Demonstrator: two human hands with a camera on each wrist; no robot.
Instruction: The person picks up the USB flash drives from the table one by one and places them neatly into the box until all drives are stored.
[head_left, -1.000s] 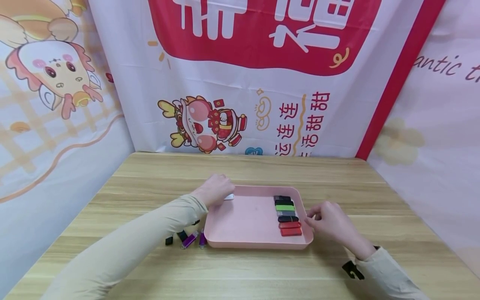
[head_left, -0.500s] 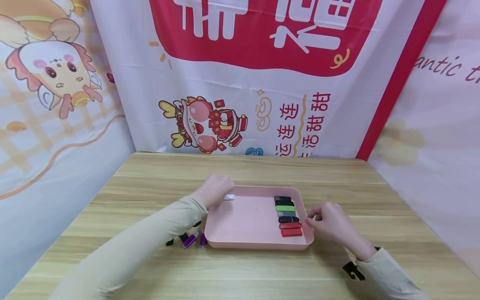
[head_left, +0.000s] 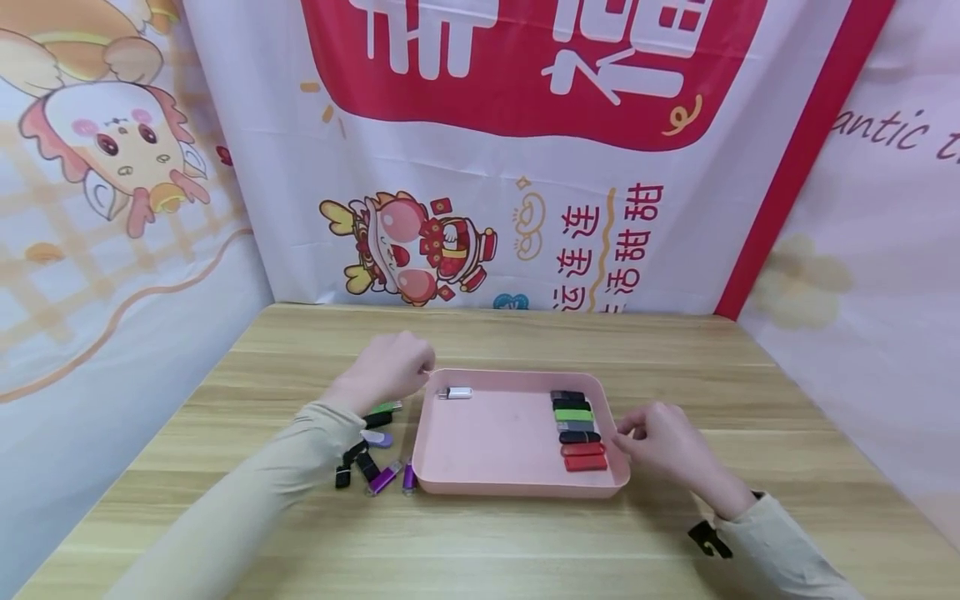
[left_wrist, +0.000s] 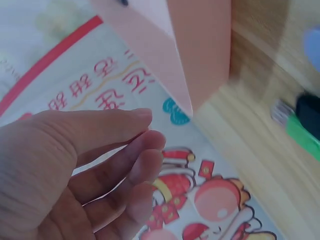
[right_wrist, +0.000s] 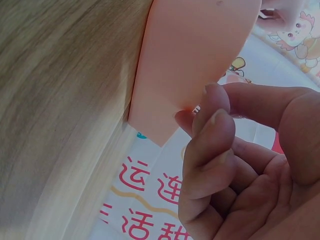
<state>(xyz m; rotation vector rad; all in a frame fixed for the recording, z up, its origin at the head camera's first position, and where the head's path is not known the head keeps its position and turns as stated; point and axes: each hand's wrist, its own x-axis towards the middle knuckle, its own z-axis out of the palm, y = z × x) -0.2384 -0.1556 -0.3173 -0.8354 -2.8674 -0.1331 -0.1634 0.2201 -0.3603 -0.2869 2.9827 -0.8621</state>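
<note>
A shallow pink tray rests on the wooden table. My left hand hovers beside its far left corner, fingers loosely bent; the left wrist view shows nothing between thumb and fingertips. Just inside that corner lies a white USB stick with its metal plug pointing left. On the right, my right hand pinches the tray's side rim between thumb and fingers. Along that side, inside the tray, several USB sticks form a column: black ones, a lime green one, a grey one and two red ones.
Left of the tray, several loose USB sticks lie on the table, among them a lavender one, purple ones, black ones and a green one. Printed cloth hangs behind and at both sides.
My left hand has let go of the white USB stick and moved left, out of the tray. The stick and the loose pile are now uncovered. My right hand stays put.
</note>
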